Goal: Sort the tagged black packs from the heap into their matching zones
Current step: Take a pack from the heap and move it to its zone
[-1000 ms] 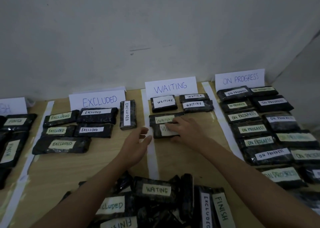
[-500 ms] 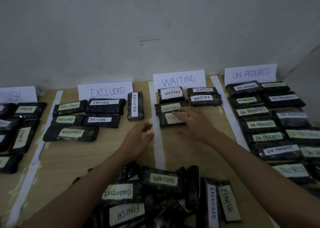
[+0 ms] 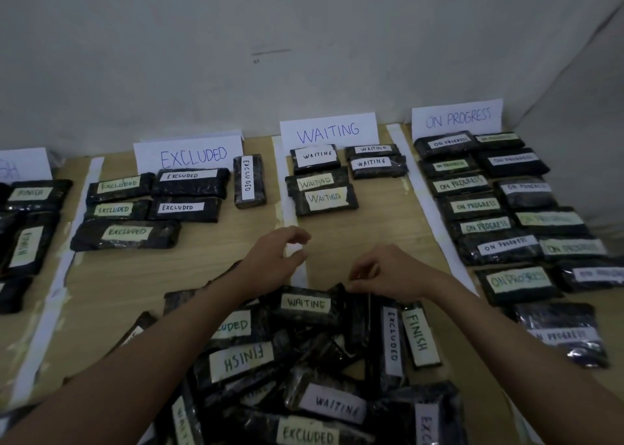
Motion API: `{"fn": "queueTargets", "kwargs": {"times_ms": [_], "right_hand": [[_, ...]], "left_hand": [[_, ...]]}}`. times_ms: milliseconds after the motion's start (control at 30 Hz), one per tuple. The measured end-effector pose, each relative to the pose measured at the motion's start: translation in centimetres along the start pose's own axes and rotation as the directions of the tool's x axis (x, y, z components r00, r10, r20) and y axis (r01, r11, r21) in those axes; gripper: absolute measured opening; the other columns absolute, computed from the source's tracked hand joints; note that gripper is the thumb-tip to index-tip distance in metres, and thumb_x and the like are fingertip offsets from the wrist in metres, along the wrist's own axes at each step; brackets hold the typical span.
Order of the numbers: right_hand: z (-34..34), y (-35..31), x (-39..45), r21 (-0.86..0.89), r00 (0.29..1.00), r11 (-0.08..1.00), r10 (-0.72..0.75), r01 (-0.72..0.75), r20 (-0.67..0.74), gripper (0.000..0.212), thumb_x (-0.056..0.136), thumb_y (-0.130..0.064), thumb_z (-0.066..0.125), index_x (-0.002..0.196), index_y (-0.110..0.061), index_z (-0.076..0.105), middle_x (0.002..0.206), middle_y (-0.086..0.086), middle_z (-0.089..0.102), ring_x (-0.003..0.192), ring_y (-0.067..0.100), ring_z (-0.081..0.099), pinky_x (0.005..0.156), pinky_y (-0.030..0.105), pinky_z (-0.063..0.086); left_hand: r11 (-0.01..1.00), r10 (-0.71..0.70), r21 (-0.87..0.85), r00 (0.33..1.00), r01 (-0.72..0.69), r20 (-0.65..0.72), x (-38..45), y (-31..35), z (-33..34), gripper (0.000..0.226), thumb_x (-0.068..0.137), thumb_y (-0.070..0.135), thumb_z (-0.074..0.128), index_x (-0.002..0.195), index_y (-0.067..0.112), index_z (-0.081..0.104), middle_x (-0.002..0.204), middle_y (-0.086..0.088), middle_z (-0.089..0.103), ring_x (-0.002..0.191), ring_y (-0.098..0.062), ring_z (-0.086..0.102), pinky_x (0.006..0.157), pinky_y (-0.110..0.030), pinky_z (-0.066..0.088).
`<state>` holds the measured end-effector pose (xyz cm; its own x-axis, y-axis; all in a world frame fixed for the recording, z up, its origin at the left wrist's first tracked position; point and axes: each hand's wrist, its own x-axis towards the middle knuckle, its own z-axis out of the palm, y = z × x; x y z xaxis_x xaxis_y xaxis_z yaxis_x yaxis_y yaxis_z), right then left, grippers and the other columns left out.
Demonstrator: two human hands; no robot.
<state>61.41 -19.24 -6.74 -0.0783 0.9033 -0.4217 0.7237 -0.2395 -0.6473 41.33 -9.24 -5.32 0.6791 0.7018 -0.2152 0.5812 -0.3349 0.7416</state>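
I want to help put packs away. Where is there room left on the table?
The WAITING zone has bare wood below its five packs, between the white strips. The EXCLUDED zone has bare wood below its lowest pack, above the heap. The ON PROGRESS zone is crowded, packs nearly filling it.

Both arms reaching forward, left hand point(image 3: 275, 259) hovering with fingers loosely curled, right hand point(image 3: 388, 272) curling fingers downward.
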Motion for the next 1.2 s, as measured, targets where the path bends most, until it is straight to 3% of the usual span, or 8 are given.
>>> {"fn": "queueTargets", "kwargs": {"times_ms": [133, 267, 467, 700, 800, 900, 1033, 1200], "right_hand": [[-1.7, -1.1, -0.4, 0.103, 0.995, 0.993, 0.062, -0.053, -0.081, 0.018, 0.077, -0.037, 0.073, 0.081, -0.02, 0.072, 0.081, -0.002, 0.07, 0.069, 0.003, 0.064, 0.065, 0.02, 0.049], [-3.7, -2.8, -0.4, 0.355, 0.92, 0.929, 0.227, -0.106, -0.32, 0.028, 0.081, -0.033, 0.069, 0.078, -0.005, 0.068, 0.065, 0.005, 0.064, 0.038, 0.002, 0.054, 0.039, 0.012, 0.039], [-3.9, -4.3, -0.2, 0.425, 0.802, 0.901, 0.316, -0.086, -0.506, 0.048, 0.086, -0.047, 0.058, 0.067, -0.002, 0.059, 0.053, 0.001, 0.052, 0.04, 0.007, 0.047, 0.036, 0.01, 0.034], [-3.2, -5.1, -0.5, 0.548, 0.807, 0.837, 0.325, -0.002, -0.493, 0.047, 0.089, -0.046, 0.053, 0.062, -0.008, 0.054, 0.055, 0.003, 0.054, 0.044, 0.012, 0.051, 0.041, 0.017, 0.037], [-2.3, -5.4, -0.7, 0.689, 0.781, 0.723, 0.403, 0.048, -0.477, 0.037, 0.088, -0.045, 0.057, 0.082, -0.008, 0.062, 0.072, 0.005, 0.063, 0.057, 0.013, 0.062, 0.048, 0.023, 0.047], [-0.9, -5.8, -0.5, 0.804, 0.769, 0.589, 0.479, 0.075, -0.422, 0.027, 0.083, -0.04, 0.064, 0.095, -0.016, 0.059, 0.091, 0.005, 0.065, 0.079, 0.015, 0.066, 0.058, 0.026, 0.055], [0.2, -5.2, -0.2, 0.803, 0.727, 0.58, 0.493, 0.135, -0.478, 0.037, 0.075, -0.03, 0.075, 0.105, -0.014, 0.058, 0.098, 0.005, 0.067, 0.087, 0.017, 0.067, 0.072, 0.036, 0.059], [-2.3, -2.2, 0.5, 0.427, 0.654, 0.903, 0.288, 0.06, -0.7, 0.035, 0.069, -0.02, 0.081, 0.096, -0.014, 0.059, 0.089, -0.007, 0.063, 0.081, 0.007, 0.061, 0.067, 0.013, 0.048]], "left_hand": [[0.993, 0.015, -0.121, 0.993, -0.001, 0.115, -1.0, 1.4, 0.2, 0.028, 0.088, 0.031, 0.059, 0.114, 0.02, 0.059, 0.113, 0.005, 0.063, 0.105, -0.004, 0.056, 0.076, -0.005, 0.041], [0.943, 0.006, -0.317, 0.95, 0.099, 0.312, -1.7, 3.0, 0.2, 0.05, 0.077, 0.046, 0.061, 0.121, 0.023, 0.053, 0.113, 0.003, 0.063, 0.101, -0.012, 0.062, 0.086, -0.027, 0.052], [0.687, -0.109, -0.704, 0.983, 0.18, 0.145, -1.1, 3.7, -0.7, 0.017, 0.092, 0.021, 0.052, 0.104, 0.011, 0.059, 0.094, -0.012, 0.069, 0.077, -0.023, 0.069, 0.07, -0.026, 0.055], [0.588, -0.151, -0.783, 0.978, 0.203, 0.141, -0.9, 3.2, -1.0, 0.022, 0.096, 0.025, 0.043, 0.103, 0.01, 0.059, 0.09, -0.014, 0.071, 0.071, -0.021, 0.066, 0.063, -0.026, 0.051], [0.548, -0.192, -0.809, 0.973, 0.213, 0.126, -0.8, 3.0, -0.4, 0.013, 0.092, 0.016, 0.05, 0.104, 0.012, 0.055, 0.095, -0.011, 0.069, 0.082, -0.021, 0.067, 0.066, -0.028, 0.048], [0.613, -0.17, -0.77, 0.981, 0.178, 0.092, -0.5, 3.6, 0.8, 0.02, 0.087, 0.006, 0.058, 0.104, 0.013, 0.05, 0.107, -0.01, 0.065, 0.097, -0.025, 0.064, 0.076, -0.031, 0.05], [0.757, -0.1, -0.646, 0.994, 0.105, 0.044, 0.1, 4.1, 2.6, 0.031, 0.08, 0.001, 0.066, 0.1, 0.015, 0.046, 0.112, -0.003, 0.06, 0.102, -0.017, 0.06, 0.084, -0.03, 0.051], [0.964, -0.09, -0.245, 0.994, 0.102, 0.059, 1.4, 3.2, 2.8, 0.052, 0.082, 0.022, 0.068, 0.126, 0.021, 0.042, 0.135, 0.007, 0.045, 0.128, -0.008, 0.038, 0.105, -0.034, 0.038]]}}
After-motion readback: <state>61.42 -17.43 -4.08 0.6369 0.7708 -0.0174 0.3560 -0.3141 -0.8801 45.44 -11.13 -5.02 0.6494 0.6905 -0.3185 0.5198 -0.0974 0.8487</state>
